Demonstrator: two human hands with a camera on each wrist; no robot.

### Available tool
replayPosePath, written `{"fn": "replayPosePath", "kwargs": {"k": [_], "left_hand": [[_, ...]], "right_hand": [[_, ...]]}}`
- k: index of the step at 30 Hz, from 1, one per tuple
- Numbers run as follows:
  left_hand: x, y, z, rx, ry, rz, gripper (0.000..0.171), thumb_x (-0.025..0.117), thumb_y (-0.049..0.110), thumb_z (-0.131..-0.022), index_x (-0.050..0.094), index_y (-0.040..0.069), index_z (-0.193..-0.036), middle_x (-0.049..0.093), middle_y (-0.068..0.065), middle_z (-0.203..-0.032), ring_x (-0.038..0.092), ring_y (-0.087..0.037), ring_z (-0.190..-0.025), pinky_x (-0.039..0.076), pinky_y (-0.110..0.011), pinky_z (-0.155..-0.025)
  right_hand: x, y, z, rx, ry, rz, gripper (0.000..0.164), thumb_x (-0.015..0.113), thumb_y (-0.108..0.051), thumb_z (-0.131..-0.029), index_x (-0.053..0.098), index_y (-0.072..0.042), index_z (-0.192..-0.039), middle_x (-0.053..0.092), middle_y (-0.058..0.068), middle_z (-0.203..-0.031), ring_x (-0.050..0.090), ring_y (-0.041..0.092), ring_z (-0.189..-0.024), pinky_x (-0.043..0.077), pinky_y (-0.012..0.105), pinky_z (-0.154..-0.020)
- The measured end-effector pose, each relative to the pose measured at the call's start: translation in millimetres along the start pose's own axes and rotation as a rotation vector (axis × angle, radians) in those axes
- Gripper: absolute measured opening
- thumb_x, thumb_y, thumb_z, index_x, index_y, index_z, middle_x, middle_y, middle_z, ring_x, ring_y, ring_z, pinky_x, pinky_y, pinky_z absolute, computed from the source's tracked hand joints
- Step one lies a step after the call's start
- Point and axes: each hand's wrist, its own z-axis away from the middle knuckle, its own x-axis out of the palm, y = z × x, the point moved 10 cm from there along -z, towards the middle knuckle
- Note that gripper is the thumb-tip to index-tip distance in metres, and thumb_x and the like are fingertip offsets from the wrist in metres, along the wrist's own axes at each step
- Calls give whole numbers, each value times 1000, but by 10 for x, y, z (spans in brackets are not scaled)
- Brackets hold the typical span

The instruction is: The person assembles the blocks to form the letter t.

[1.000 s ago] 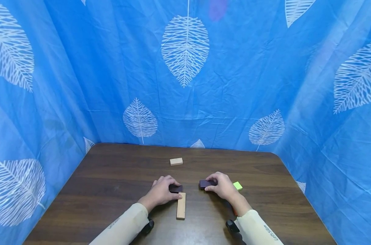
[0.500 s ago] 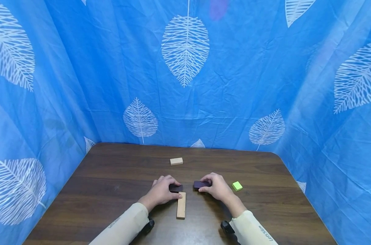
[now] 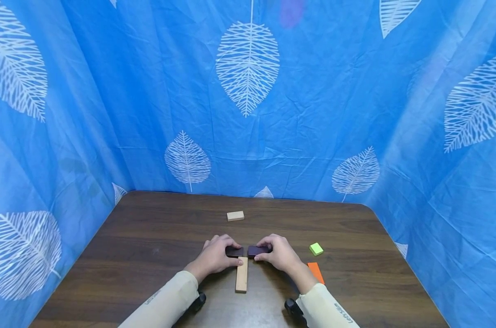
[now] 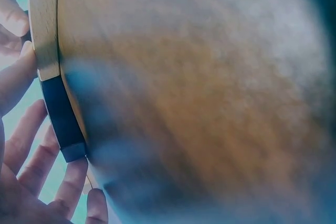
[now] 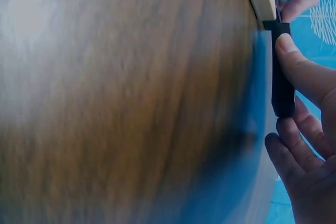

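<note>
In the head view my left hand (image 3: 213,258) grips a dark brown block (image 3: 234,252) between thumb and fingers. Its thumb also lies at the far end of a long pale wooden block (image 3: 241,278), which points toward me. My right hand (image 3: 281,255) pinches a second dark block (image 3: 258,251) from its right side. Only a narrow gap separates the two dark blocks, roughly in line above the pale one. The left wrist view shows the left dark block (image 4: 63,114) against the pale block (image 4: 44,30). In the right wrist view, thumb and fingers hold the right dark block (image 5: 283,77) lengthwise.
A short pale block (image 3: 235,216) lies farther back on the brown table (image 3: 157,228). To the right are a lime-green block (image 3: 316,248) and an orange block (image 3: 315,272), partly hidden by the right forearm. A blue leaf-patterned curtain (image 3: 305,136) surrounds the table's back and sides.
My right hand has slid its dark block left, close to the left dark block. The orange block has come into clearer view behind the right forearm. My left hand has stayed put.
</note>
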Motion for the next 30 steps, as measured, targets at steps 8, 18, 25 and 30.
{"fn": "replayPosePath", "kwargs": {"k": [8,18,25,30], "left_hand": [[14,-7,-11,6,-7,12,40,85,44,-80,76,22,-111,64,4,-109,52,-24,-105,36,-48,-87],[5,15,-2,26,-1,23,39,86,42,-79,76,20,-109,64,4,-106,53,-24,-102,36,-49,-85],[-5,5,-12,8,1,16,40,85,44,-79,76,21,-110,64,5,-108,52,-24,-103,36,-49,-88],[-3,2,-18,11,-1,8,40,85,44,-79,76,21,-111,64,5,-108,52,-23,-103,36,-48,-87]], "right_hand": [[93,-48,-10,5,-15,-6,29,90,-28,-77,78,-13,-99,62,-7,-89,52,11,-79,45,31,-71],[125,-112,-28,-29,-8,5,27,90,-27,-76,80,-14,-97,61,-7,-87,53,11,-79,45,29,-69],[142,-161,-16,-69,6,9,28,89,-24,-77,82,-11,-101,63,-6,-87,56,11,-80,48,29,-71],[170,-170,1,-76,10,8,39,90,-32,-76,81,-10,-106,64,-5,-89,58,14,-82,47,31,-73]]}}
